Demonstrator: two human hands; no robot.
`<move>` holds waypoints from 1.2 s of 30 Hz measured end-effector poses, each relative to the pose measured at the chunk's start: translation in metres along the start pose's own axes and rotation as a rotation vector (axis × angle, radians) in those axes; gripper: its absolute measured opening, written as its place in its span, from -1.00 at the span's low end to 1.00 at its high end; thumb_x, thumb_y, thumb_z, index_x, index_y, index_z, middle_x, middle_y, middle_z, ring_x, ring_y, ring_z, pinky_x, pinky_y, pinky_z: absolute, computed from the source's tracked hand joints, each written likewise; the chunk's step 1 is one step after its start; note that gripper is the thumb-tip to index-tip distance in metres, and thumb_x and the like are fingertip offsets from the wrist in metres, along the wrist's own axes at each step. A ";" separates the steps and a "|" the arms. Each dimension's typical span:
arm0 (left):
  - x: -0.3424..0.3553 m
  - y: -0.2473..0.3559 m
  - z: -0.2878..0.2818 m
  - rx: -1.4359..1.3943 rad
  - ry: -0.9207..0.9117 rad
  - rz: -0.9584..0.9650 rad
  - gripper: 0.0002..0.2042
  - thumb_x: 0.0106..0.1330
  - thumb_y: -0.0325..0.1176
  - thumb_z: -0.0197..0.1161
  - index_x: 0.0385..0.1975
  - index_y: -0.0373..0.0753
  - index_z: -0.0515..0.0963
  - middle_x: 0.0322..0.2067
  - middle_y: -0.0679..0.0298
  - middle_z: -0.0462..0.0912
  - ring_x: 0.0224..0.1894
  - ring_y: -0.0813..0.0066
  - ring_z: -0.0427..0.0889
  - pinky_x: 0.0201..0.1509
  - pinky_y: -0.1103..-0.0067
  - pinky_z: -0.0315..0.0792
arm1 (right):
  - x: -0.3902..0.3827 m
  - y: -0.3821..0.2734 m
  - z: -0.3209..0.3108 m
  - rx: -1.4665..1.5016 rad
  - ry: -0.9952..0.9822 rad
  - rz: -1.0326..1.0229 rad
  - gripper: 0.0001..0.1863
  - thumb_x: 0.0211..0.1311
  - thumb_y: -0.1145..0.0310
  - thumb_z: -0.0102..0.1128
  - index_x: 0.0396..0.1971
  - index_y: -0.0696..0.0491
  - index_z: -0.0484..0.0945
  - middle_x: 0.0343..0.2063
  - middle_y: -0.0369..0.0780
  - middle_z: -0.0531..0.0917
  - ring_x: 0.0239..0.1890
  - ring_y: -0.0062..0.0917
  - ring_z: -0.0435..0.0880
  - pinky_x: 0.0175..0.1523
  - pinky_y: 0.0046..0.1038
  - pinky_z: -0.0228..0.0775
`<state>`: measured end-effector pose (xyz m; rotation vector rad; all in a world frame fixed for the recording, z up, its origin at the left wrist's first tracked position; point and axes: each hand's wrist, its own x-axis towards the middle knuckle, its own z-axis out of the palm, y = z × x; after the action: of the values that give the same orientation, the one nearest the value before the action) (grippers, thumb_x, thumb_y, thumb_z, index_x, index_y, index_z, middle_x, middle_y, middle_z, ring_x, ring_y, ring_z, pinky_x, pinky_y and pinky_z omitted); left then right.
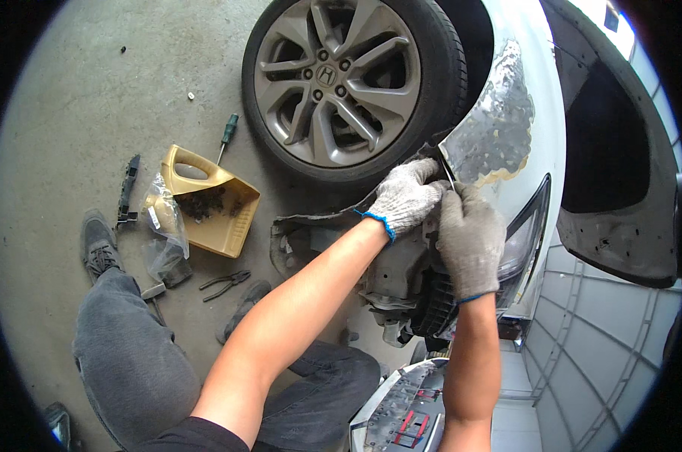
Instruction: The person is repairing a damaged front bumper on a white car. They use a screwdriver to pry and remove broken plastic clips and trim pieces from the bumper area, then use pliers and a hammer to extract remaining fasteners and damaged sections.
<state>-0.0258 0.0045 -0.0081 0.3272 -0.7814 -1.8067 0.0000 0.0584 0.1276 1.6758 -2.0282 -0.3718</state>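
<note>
Both my hands wear grey-white knit work gloves and meet at the lower corner of a white car's fender (499,113), where the paint is sanded to bare metal. My left hand (408,197) is closed at the wheel-arch edge, its fingertips hidden against the liner. Beside it, my right hand (470,239) pinches a thin, dark strip with a bright edge (448,167) that runs along the fender corner. Whether this strip is a tool or part of the car, I cannot tell. Just right of that hand sits the headlight (523,239). Exposed front structure (393,273) shows below my left hand.
A wheel (337,83) stands beyond my hands. On the concrete floor lie a cut-open yellow jug (224,222) holding dark fasteners, a screwdriver (228,132), pliers (226,285), a hammer (153,292), a black bracket (128,188) and a clear plastic bag (171,233).
</note>
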 end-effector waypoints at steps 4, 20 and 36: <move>-0.008 0.017 -0.003 0.052 -0.029 -0.051 -0.60 0.24 -0.24 0.26 0.03 -0.31 0.59 -0.08 0.02 0.70 -0.04 0.30 0.66 0.09 0.43 0.47 | -0.014 -0.005 -0.003 -0.290 -0.006 0.010 -0.74 0.32 0.21 0.07 -0.28 0.07 0.63 -0.50 0.00 0.69 -0.39 -0.09 0.71 -0.26 -0.08 0.52; -0.006 0.013 -0.012 -0.084 -0.069 0.012 -0.49 0.21 -0.23 0.28 0.14 -0.36 0.51 0.07 -0.02 0.62 0.14 0.24 0.57 0.22 0.45 0.38 | -0.022 0.004 0.002 -0.219 0.065 -0.100 -0.70 0.32 0.26 0.08 -0.05 0.05 0.61 -0.45 -0.05 0.68 -0.39 -0.14 0.70 -0.27 -0.16 0.51; -0.003 0.008 -0.008 -0.046 -0.043 0.069 -0.47 0.24 -0.27 0.25 0.19 -0.38 0.45 0.12 -0.07 0.57 0.20 0.19 0.53 0.27 0.44 0.35 | -0.016 0.005 0.007 -0.041 0.066 -0.050 -0.69 0.29 0.28 0.10 -0.07 0.08 0.65 -0.41 -0.02 0.71 -0.38 -0.14 0.72 -0.23 -0.17 0.52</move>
<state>-0.0142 0.0032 -0.0094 0.2296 -0.7707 -1.7691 -0.0053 0.0739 0.1211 1.6945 -1.9215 -0.3686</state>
